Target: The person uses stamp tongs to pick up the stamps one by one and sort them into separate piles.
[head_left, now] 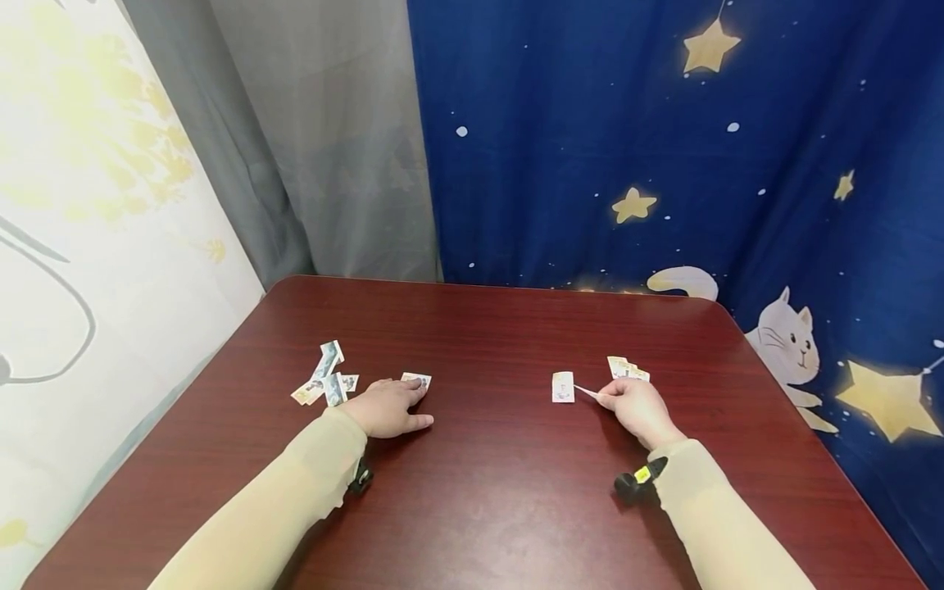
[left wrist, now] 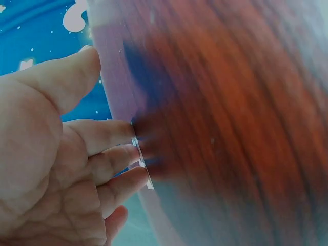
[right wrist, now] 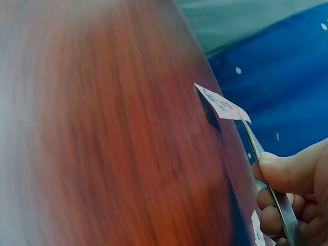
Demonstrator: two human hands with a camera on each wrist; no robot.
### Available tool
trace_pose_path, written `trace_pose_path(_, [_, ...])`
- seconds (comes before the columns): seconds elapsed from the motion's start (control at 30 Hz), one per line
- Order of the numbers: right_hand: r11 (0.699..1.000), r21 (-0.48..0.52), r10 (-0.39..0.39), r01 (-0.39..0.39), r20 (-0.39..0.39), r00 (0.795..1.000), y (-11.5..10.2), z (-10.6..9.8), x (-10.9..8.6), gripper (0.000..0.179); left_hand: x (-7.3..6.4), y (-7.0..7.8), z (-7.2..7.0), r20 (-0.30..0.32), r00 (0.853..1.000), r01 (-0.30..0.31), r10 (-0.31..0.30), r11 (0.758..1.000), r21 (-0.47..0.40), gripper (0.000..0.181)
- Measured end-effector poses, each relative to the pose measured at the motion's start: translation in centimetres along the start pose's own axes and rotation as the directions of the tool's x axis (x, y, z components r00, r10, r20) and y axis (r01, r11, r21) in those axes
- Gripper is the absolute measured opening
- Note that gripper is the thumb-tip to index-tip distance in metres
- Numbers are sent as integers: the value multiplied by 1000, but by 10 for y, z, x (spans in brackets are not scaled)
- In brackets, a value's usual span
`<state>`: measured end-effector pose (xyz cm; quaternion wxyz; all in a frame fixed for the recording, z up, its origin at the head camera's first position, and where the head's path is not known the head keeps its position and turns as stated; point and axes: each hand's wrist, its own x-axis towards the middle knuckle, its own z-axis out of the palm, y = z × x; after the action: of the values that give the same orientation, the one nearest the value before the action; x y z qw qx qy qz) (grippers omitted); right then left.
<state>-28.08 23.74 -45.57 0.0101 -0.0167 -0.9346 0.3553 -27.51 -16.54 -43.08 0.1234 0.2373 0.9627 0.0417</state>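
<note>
My right hand [head_left: 637,410] pinches metal tweezers [right wrist: 277,197] between thumb and fingers. At the tweezers' tip is a small stamp [right wrist: 220,104] with perforated edges, tilted up from the table in the right wrist view; in the head view the same stamp [head_left: 563,388] shows its pale printed face. Straight fingers of my left hand [head_left: 387,408] rest on another stamp [head_left: 422,378], partly covered by them. From the left wrist view, that stamp [left wrist: 150,181] appears as a thin edge at the fingertips. The left thumb is spread away.
Several overlapping stamps [head_left: 334,389] lie beyond my left wrist. A small group of stamps [head_left: 622,367] sits just behind my right hand. The dark red wooden table [head_left: 487,492] ends at curtains [head_left: 531,164] behind and a pale printed cloth [head_left: 111,246] on the left.
</note>
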Motion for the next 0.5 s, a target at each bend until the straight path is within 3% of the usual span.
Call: trace_pose_path(0.5, [995,-97,19,-23,-37,999,29,-36,-3,13,-1,12,2,5,1000,-15,15,1000,-25,66])
